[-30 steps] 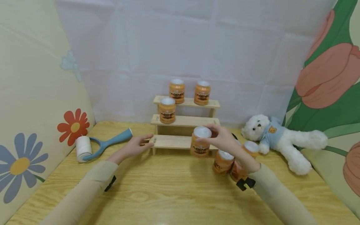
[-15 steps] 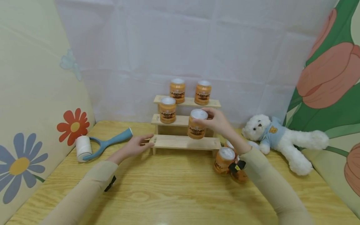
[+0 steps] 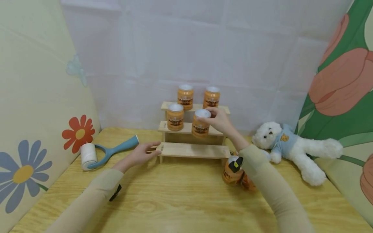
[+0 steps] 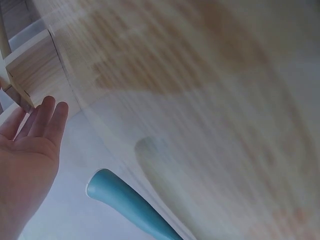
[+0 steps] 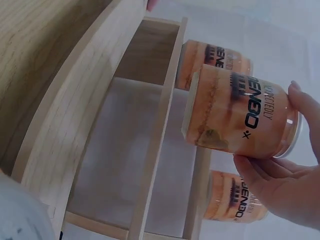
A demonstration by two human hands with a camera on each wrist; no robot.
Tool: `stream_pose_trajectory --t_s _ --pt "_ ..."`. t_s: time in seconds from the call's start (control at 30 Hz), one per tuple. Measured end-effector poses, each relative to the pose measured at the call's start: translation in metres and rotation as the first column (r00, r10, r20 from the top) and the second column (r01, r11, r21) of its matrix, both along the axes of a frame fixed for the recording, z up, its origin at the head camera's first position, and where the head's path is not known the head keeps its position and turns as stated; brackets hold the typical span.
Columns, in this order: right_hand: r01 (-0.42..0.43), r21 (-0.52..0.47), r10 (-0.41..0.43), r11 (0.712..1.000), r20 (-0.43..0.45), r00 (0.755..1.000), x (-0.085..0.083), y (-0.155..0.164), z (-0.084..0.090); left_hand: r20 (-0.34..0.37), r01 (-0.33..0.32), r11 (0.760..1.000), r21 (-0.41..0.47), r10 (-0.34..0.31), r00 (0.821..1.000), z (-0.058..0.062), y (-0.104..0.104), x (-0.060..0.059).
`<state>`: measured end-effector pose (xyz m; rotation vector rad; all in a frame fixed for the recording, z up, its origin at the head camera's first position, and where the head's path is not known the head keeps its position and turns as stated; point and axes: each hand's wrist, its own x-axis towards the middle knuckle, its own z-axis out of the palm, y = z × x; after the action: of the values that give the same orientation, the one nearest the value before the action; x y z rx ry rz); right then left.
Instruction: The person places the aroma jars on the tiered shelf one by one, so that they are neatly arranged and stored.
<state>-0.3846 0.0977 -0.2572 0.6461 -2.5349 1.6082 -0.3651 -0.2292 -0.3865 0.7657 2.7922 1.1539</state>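
My right hand (image 3: 220,122) grips an orange can (image 3: 200,127) with a silver lid near its top, fingers and thumb on opposite sides. The can is upright, in front of the middle step (image 3: 187,130) of a three-step wooden stand. In the right wrist view this can (image 5: 240,112) overlaps the ones behind it. One like can (image 3: 175,119) stands at the left of the middle step; two more, a left one (image 3: 185,98) and a right one (image 3: 211,97), stand on the top step. My left hand (image 3: 142,153) has its relaxed fingers (image 4: 44,117) at the left end of the lowest step (image 3: 193,150).
Several more orange cans (image 3: 231,174) stand on the table right of the stand, partly hidden by my right arm. A white teddy bear (image 3: 294,147) in a blue shirt lies farther right. A lint roller (image 3: 116,149) with a blue handle lies at left. White cloth (image 3: 180,42) hangs behind.
My right hand has raised the can from the front of the lowest step up to the middle step, moving slightly left. My left hand has stayed at the stand's left end.
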Motion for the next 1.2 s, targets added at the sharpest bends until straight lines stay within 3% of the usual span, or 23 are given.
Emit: stream_pose_trajectory --t_s 0.3,0.6,0.8,1.2 --pt "0.052 0.015 -0.053 0.999 0.061 0.997 -0.017 -0.007 -0.006 0.013 0.0 1.0 0.001 0.0 1.0 0.0 0.0 0.0" --pt "0.043 0.044 -0.044 0.998 0.011 0.999 -0.028 -0.014 -0.003 0.019 -0.03 0.999 -0.022 0.031 0.999 0.007 -0.004 0.0" --pt "0.12 0.033 -0.122 0.992 0.071 0.99 -0.028 -0.018 -0.003 -0.003 -0.01 1.0 -0.006 0.01 1.0 0.005 -0.007 -0.002" --pt "0.133 0.049 -0.135 0.99 0.058 0.989 -0.033 -0.019 -0.006 -0.011 0.003 1.0 0.001 -0.003 1.0 0.006 -0.006 -0.001"
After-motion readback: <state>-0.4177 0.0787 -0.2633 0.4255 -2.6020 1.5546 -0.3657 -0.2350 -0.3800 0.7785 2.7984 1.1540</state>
